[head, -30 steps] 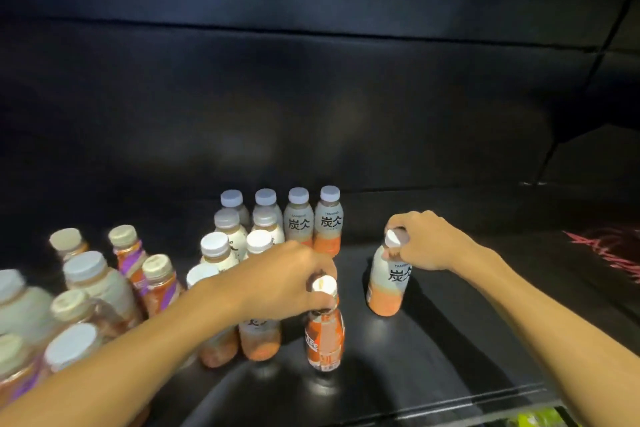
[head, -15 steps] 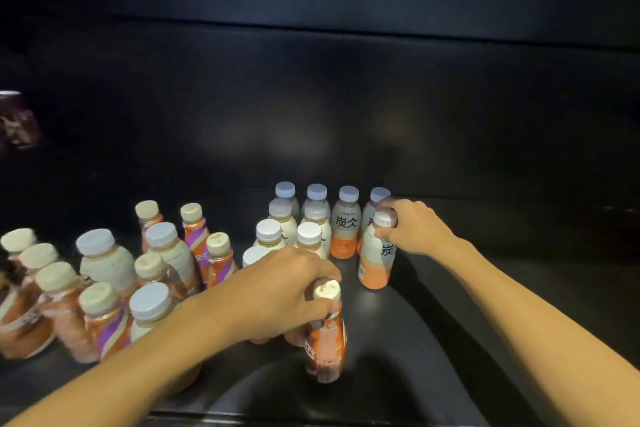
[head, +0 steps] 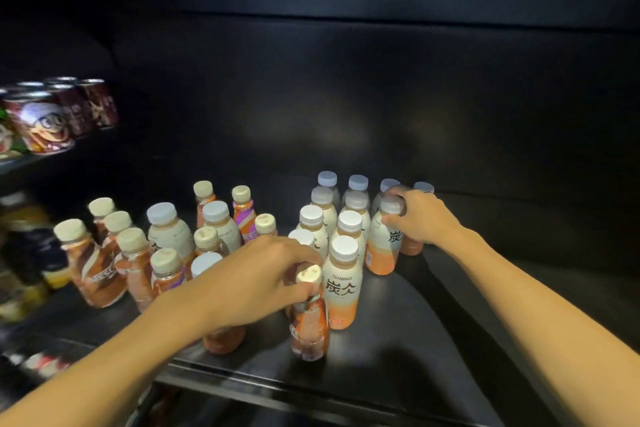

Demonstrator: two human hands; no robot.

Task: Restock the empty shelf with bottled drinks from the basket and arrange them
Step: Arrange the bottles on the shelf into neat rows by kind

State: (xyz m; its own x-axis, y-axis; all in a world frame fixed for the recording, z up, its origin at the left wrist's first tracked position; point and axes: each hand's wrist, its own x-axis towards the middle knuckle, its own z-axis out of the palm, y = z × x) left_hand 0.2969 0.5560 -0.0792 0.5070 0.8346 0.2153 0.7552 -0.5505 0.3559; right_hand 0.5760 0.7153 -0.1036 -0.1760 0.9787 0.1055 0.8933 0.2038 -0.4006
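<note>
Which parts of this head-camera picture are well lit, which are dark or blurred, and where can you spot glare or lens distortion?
Head view: light falls on the white-capped bottles and both forearms; the shelf's back wall is near black with faint hazy reflections; the shelf floor shows soft glare and arm shadows; the left edge, around the cans, is smeared and bowed by the wide lens.
</note>
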